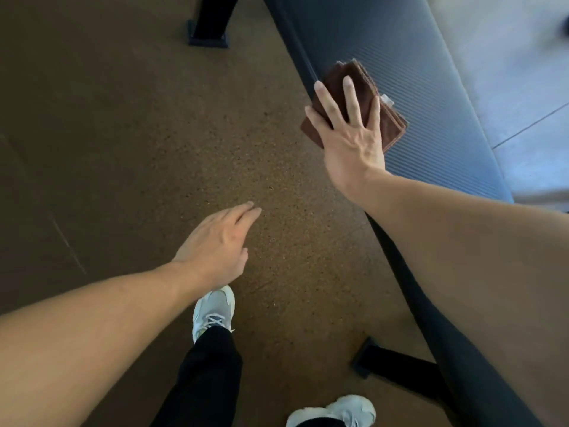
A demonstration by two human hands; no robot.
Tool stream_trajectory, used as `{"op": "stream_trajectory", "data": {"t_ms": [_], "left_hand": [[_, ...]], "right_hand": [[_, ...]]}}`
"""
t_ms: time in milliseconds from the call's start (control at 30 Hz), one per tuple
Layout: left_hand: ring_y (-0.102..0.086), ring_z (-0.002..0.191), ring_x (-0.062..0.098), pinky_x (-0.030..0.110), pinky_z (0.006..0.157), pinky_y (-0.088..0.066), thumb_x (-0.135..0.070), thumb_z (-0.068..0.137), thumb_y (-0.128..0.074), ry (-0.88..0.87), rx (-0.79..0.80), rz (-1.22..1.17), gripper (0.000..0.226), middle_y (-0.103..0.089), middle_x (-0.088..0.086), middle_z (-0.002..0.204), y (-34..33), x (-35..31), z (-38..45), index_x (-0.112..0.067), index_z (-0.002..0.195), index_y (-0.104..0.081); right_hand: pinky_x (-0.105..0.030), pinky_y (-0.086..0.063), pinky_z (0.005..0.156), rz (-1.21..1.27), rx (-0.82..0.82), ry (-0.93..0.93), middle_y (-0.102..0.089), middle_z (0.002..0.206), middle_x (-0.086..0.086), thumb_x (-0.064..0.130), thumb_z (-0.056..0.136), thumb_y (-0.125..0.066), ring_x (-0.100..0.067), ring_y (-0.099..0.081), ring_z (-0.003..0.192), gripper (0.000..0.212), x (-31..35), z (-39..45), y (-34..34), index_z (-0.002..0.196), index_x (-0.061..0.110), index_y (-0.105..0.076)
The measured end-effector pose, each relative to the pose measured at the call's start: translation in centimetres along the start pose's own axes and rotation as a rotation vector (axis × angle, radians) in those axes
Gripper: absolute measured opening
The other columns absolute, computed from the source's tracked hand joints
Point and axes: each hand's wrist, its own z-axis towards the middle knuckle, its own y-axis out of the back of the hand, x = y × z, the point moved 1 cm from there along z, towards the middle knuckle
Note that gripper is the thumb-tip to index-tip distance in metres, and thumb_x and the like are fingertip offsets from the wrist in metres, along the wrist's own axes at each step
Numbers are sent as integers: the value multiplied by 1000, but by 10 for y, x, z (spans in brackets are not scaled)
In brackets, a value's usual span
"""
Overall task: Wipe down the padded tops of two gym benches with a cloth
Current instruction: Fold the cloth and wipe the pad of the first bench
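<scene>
A dark padded gym bench (409,72) with a ribbed top runs from the upper middle down to the right. A folded brown cloth (389,118) with a small white tag lies on the pad's left edge. My right hand (351,131) presses flat on the cloth, fingers straight and spread. My left hand (218,241) hovers over the floor left of the bench, fingers relaxed, holding nothing. Only one bench is in view.
Brown speckled rubber floor (123,134) fills the left. A black frame foot (209,29) stands at the top. The bench's black foot (388,362) sticks out at the lower right. My white shoes (214,309) are at the bottom. Pale floor (523,72) lies beyond the bench.
</scene>
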Motion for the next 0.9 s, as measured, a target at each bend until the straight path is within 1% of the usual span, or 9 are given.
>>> {"op": "stream_trajectory", "data": {"t_ms": [100,267,367,467,533,633,733,800,900], "left_hand": [[-19,153,15,23,118,-8,-24,99,-57,10,3,50,75,-16,-2,168,5,-2,-6,-22,161,-16],[-18,153,16,31,123,-12,-22,98,-57,-20,79,113,72,-18,-3,168,8,-24,-9,-23,160,-19],[-17,153,16,32,123,-12,-19,98,-57,-16,96,157,71,-18,-3,167,4,-43,-7,-23,159,-21],[-24,151,18,35,123,-18,-22,98,-57,-10,111,175,65,-25,-1,165,-10,-68,-6,-22,156,-29],[-29,148,19,38,122,-23,-24,98,-58,-22,123,174,60,-30,-1,163,-25,-92,-7,-22,154,-34],[-31,148,19,39,120,-26,-26,98,-59,-63,186,192,62,-31,-2,162,-55,-136,-15,-23,154,-33],[-30,148,18,39,121,-27,-27,98,-58,-125,256,220,63,-31,-1,162,-92,-184,-25,-25,155,-31],[-34,146,19,40,120,-32,-28,98,-59,-168,285,224,62,-34,-2,160,-117,-217,-32,-28,154,-33],[-41,142,18,41,116,-39,-29,97,-60,-232,323,227,59,-39,-4,157,-154,-269,-42,-30,151,-36]], "right_hand": [[-71,-6,123,-7,45,14,18,172,3,14,99,-55,-36,18,158,77,-2,-11,4,164,31,-18],[-70,-5,123,-10,92,47,17,173,4,17,100,-50,-35,20,157,65,-9,-63,-4,161,28,-32],[-69,-4,124,-2,107,58,18,173,4,19,98,-50,-35,22,157,68,-13,-109,-15,162,28,-29],[-68,-2,124,29,120,72,19,172,4,18,95,-48,-34,24,156,72,-24,-169,-35,163,29,-25],[-68,0,124,51,105,86,12,174,4,16,95,-45,-32,21,157,68,-32,-212,-51,161,28,-34],[-67,-2,125,126,77,74,-4,174,6,14,92,-42,-30,11,160,61,-44,-282,-78,152,25,-50],[-66,-1,125,145,67,84,-6,174,6,15,94,-42,-28,12,159,58,-56,-356,-107,151,25,-51],[-65,4,125,166,53,81,-5,174,7,15,95,-40,-27,12,160,58,-63,-400,-123,151,26,-50],[-63,11,123,228,52,46,1,173,7,14,91,-38,-28,13,159,66,-73,-460,-142,156,26,-44]]}}
